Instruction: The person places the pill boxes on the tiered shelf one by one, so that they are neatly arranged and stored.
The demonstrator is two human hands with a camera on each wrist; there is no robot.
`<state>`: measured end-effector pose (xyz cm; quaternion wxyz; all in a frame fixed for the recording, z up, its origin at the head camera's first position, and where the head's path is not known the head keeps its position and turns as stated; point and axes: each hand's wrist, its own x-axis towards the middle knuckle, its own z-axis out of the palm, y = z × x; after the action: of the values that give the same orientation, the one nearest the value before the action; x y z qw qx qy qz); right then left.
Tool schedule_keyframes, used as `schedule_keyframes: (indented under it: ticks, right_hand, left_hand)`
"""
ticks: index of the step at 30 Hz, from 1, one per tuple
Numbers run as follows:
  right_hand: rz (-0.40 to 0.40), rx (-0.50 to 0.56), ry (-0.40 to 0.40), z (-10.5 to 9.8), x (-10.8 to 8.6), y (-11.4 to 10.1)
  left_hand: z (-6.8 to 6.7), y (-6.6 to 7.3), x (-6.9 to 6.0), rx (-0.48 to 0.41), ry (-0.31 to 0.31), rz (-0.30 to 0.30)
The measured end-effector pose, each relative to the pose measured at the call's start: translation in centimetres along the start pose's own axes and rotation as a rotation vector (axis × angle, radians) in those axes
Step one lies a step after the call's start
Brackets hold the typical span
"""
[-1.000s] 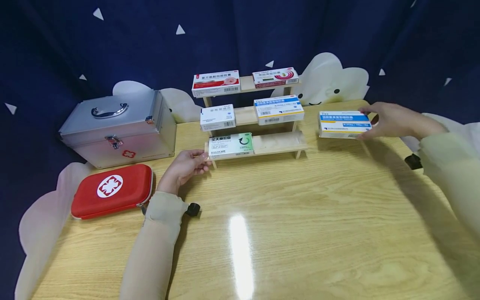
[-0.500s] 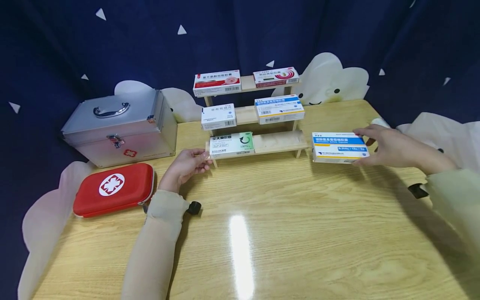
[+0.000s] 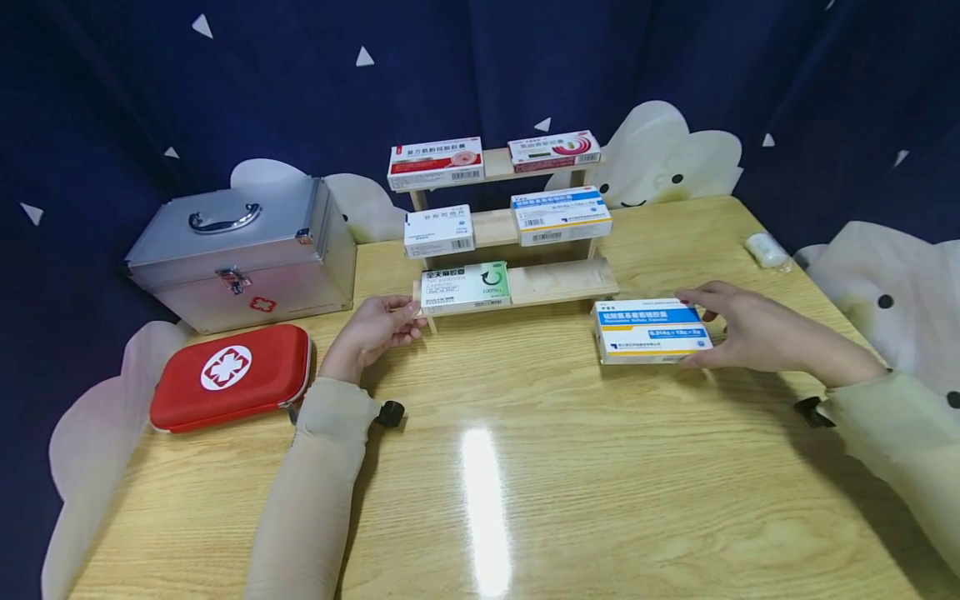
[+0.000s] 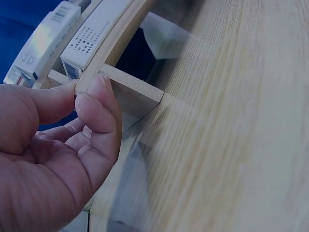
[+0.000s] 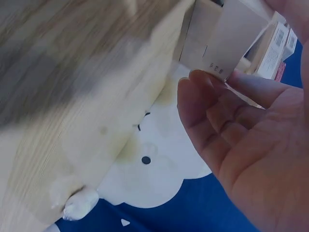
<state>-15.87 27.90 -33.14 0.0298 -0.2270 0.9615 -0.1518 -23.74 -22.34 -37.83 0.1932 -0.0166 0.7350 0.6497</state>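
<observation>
My left hand point(image 3: 380, 329) pinches the left end of the lowest step of a three-tier wooden display rack point(image 3: 562, 281); the left wrist view shows thumb and fingers point(image 4: 99, 116) on its edge. In my right hand point(image 3: 750, 329) is a blue-and-white medicine box point(image 3: 651, 332), gripped by its right end just off the rack's lower right corner. A green-and-white medicine box point(image 3: 465, 285) lies on the left of the lowest step. The middle step carries a white medicine box point(image 3: 438, 231) and another blue-and-white box point(image 3: 561, 217).
Two red-and-white medicine boxes, one left point(image 3: 437, 162) and one right point(image 3: 555, 152), sit on the top step. At left stand a silver metal case point(image 3: 247, 258) and a red first-aid pouch point(image 3: 232, 379). A small white roll point(image 3: 767, 250) lies near the table's right edge.
My right hand has brought the blue-and-white box leftward and nearer to me, toward the rack's lowest step. The white roll has come into sight behind it. My left hand keeps its hold.
</observation>
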Motion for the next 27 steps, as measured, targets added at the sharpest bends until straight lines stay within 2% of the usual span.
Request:
schedule_keyframes:
  ticks: [8, 19, 27]
  right_hand:
    - [-0.038, -0.022, 0.005, 0.1, 0.9, -1.7]
    - [-0.1, -0.02, 0.03, -0.4, 4.2, -3.4]
    - [-0.095, -0.01, 0.015, -1.1, 6.5, -3.9]
  left_hand:
    - [0.0, 0.0, 0.2, -0.011, -0.004, 0.006]
    - [0.1, 0.1, -0.2, -0.024, 0.0, -0.002]
    - [0.1, 0.2, -0.2, -0.027, -0.001, -0.006]
